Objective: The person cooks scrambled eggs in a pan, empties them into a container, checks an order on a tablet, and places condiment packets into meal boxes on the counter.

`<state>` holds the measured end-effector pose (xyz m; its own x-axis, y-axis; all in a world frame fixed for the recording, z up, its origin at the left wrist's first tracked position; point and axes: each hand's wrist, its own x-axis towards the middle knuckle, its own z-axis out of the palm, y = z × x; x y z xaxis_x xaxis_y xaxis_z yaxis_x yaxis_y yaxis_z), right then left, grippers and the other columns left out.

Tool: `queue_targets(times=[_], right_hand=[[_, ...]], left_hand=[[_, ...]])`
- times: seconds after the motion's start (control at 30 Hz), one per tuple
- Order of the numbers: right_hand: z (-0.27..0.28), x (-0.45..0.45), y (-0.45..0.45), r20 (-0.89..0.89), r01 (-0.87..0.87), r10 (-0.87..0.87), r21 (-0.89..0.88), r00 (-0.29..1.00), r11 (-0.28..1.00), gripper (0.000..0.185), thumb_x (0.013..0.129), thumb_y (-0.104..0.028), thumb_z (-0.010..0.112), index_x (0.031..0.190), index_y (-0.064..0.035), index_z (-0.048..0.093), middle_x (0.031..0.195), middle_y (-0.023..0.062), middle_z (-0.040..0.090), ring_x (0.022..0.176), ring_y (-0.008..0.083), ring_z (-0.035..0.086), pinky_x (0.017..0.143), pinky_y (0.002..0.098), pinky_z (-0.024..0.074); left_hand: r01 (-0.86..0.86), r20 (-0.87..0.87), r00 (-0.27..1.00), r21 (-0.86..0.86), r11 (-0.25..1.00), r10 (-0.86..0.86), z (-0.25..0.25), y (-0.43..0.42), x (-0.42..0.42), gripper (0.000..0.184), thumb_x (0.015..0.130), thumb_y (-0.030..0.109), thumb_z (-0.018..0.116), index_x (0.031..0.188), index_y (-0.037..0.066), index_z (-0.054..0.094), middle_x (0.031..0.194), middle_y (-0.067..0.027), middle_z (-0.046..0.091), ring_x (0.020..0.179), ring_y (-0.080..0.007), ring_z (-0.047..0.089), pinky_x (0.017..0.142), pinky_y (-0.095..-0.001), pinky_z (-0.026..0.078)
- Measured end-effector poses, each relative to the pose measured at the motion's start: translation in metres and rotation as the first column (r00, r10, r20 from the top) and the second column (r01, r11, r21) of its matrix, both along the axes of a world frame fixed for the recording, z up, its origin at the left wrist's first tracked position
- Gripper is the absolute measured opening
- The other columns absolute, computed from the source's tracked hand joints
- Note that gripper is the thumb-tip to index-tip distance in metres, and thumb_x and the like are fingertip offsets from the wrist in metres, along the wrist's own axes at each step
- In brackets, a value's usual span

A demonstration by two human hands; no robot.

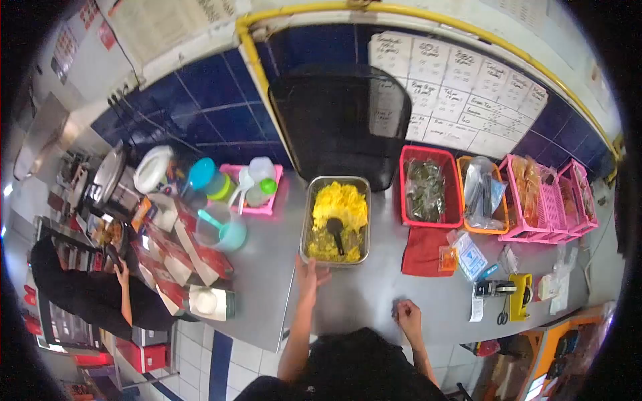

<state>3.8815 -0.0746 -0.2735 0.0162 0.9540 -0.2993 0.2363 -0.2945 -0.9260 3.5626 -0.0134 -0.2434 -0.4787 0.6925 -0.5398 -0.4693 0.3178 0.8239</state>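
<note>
A rectangular metal pan [366,230] stands on the steel counter in front of me. It holds yellow food like scrambled egg [342,204], heaped toward the far end and thinner at the near end. A black spoon or scoop [336,234] lies in the food. My left hand [311,275] is at the pan's near left corner, fingertips touching or just beside it, thumb spread away. My right hand [408,315] is over the counter to the right, fingers curled together; a small dark thing shows at the fingertips, too unclear to name.
A red basket [404,194] with bagged greens, an orange basket [463,200] and pink baskets [552,207] line the right. Nearby are a red cloth [424,252] and a yellow tape dispenser [518,304]. Leftward are a turquoise cup [233,236] and a co-worker's hand [123,274].
</note>
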Motion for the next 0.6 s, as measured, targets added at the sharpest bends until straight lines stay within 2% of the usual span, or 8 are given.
queue_targets(times=[0.07, 0.17, 0.23, 0.3, 0.47, 0.53, 0.57, 0.6], right_hand=[[-0.006, -0.014, -0.007, 0.038, 0.014, -0.015, 0.026, 0.999, 1.0, 0.014, 0.094, -0.009, 0.054, 0.084, -0.001, 0.06, 0.061, 0.0009, 0.056, 0.053, 0.0072, 0.051, 0.048, 0.0239, 0.0415], [0.009, -0.038, -0.011, -0.052, 0.068, -0.066, 0.036, 0.996, 0.997, 0.012, 0.095, -0.009, 0.053, 0.088, -0.0013, 0.059, 0.062, -0.0002, 0.054, 0.054, 0.0078, 0.052, 0.047, 0.0239, 0.0431], [-0.005, -0.045, -0.015, 0.045, 0.066, -0.07, 0.083, 0.997, 0.994, 0.011, 0.095, -0.009, 0.052, 0.09, -0.0008, 0.059, 0.063, 0.0007, 0.055, 0.054, 0.0083, 0.053, 0.047, 0.024, 0.0437], [0.0, -0.057, -0.013, 0.045, 0.086, -0.089, 0.075, 0.995, 0.993, 0.012, 0.095, -0.009, 0.052, 0.089, -0.0002, 0.059, 0.063, 0.0011, 0.055, 0.054, 0.0085, 0.053, 0.047, 0.0241, 0.0435], [0.02, -0.095, -0.004, -0.042, 0.042, -0.042, 0.003, 0.998, 0.999, 0.017, 0.096, -0.013, 0.052, 0.092, 0.0012, 0.059, 0.065, 0.0026, 0.056, 0.055, 0.0093, 0.054, 0.049, 0.0247, 0.0429], [0.025, -0.104, 0.001, -0.067, -0.03, 0.033, 0.042, 0.997, 0.999, 0.016, 0.096, -0.013, 0.052, 0.093, 0.001, 0.059, 0.065, 0.003, 0.057, 0.054, 0.0093, 0.054, 0.049, 0.0246, 0.0432], [0.027, -0.109, 0.003, -0.094, -0.087, 0.095, 0.08, 0.991, 0.993, 0.016, 0.096, -0.013, 0.052, 0.093, 0.0007, 0.06, 0.065, 0.0034, 0.057, 0.054, 0.0093, 0.053, 0.049, 0.0245, 0.0434], [0.025, -0.109, 0.003, -0.1, -0.174, 0.181, 0.072, 0.978, 0.982, 0.016, 0.096, -0.013, 0.052, 0.093, 0.0007, 0.06, 0.065, 0.0034, 0.057, 0.054, 0.0093, 0.053, 0.049, 0.0245, 0.0434]], left_hand=[[0.092, -0.17, 0.984, 0.222, 0.971, -0.054, -0.011, 0.018, -0.009, 0.084, 0.093, 0.043, 0.058, 0.15, 0.006, 0.008, 0.136, -0.0193, 0.038, 0.088, -0.0264, 0.065, 0.066, -0.0376, 0.06], [0.157, -0.087, 0.986, 0.162, 0.974, -0.144, 0.014, 0.019, -0.025, 0.078, 0.095, 0.04, 0.055, 0.15, 0.006, 0.011, 0.132, -0.0174, 0.044, 0.083, -0.022, 0.065, 0.063, -0.034, 0.059], [0.163, -0.219, 0.966, 0.109, 0.981, -0.137, -0.004, 0.013, -0.036, 0.066, 0.096, 0.031, 0.054, 0.148, 0.004, 0.022, 0.13, -0.0167, 0.048, 0.081, -0.0203, 0.065, 0.063, -0.0314, 0.056], [0.112, -0.705, 0.709, 0.078, 0.991, -0.025, 0.007, 0.007, -0.04, 0.049, 0.094, 0.023, 0.057, 0.136, 0.003, 0.043, 0.125, -0.0158, 0.054, 0.079, -0.0235, 0.065, 0.066, -0.0333, 0.053], [0.496, -0.876, 0.456, 0.105, 0.862, -0.156, 0.059, 0.053, -0.024, 0.02, 0.086, 0.017, 0.062, 0.101, 0.003, 0.061, 0.089, -0.0159, 0.066, 0.079, -0.0292, 0.066, 0.069, -0.0408, 0.052], [0.573, -0.9, 0.308, -0.083, 0.815, -0.309, 0.03, 0.09, -0.015, 0.015, 0.084, 0.016, 0.062, 0.093, 0.004, 0.064, 0.078, -0.0172, 0.066, 0.078, -0.0306, 0.067, 0.068, -0.0426, 0.053], [0.553, -0.893, 0.139, -0.289, 0.781, -0.429, 0.016, 0.109, -0.01, 0.015, 0.081, 0.017, 0.063, 0.089, 0.005, 0.066, 0.076, -0.0169, 0.067, 0.076, -0.0332, 0.067, 0.067, -0.0439, 0.053], [0.508, -0.835, 0.119, -0.413, 0.756, -0.537, 0.011, 0.12, -0.006, 0.016, 0.08, 0.019, 0.062, 0.088, 0.005, 0.066, 0.081, -0.0167, 0.069, 0.08, -0.0343, 0.068, 0.067, -0.0439, 0.053]])
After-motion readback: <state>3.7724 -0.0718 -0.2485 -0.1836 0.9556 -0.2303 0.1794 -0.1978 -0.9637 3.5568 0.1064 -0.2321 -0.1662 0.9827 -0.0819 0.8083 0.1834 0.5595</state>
